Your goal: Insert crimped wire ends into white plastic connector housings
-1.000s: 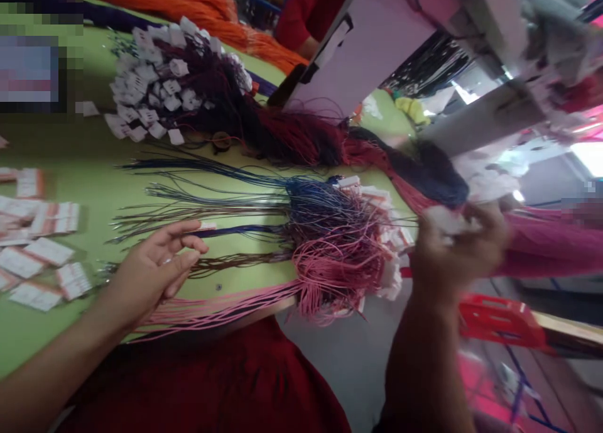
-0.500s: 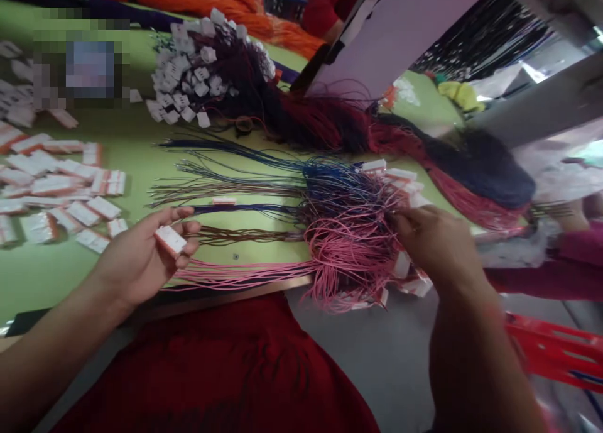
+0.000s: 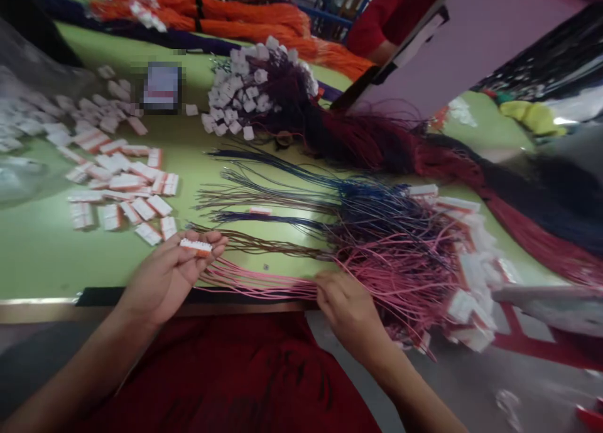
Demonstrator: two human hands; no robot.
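In my left hand (image 3: 176,269), palm up with curled fingers, rests a small white-and-orange connector housing (image 3: 196,248). The left ends of the pink wires (image 3: 264,285) and the brown wires (image 3: 259,241) lie close to that hand. My right hand (image 3: 346,304) is closed at the pink wires by the table's front edge; its fingertips are partly hidden, and they appear to grip pink wire. Dark blue wires (image 3: 277,219) run in a row farther back. To the right, all the wires merge into a tangled bundle with white-and-orange connectors (image 3: 466,307) at its end.
Loose connectors (image 3: 127,181) lie in a pile on the green table (image 3: 42,251) at left. Behind the wires stretches a dark red and black harness (image 3: 377,134) with white plugs (image 3: 240,93). A phone-like device (image 3: 161,87) lies at the back. Another person's red sleeve (image 3: 372,31) shows beyond.
My right hand has come left and nearer me, from the tangled bundle's far side to the pink wires. My left hand still holds the connector, now turned. The view has shifted left.
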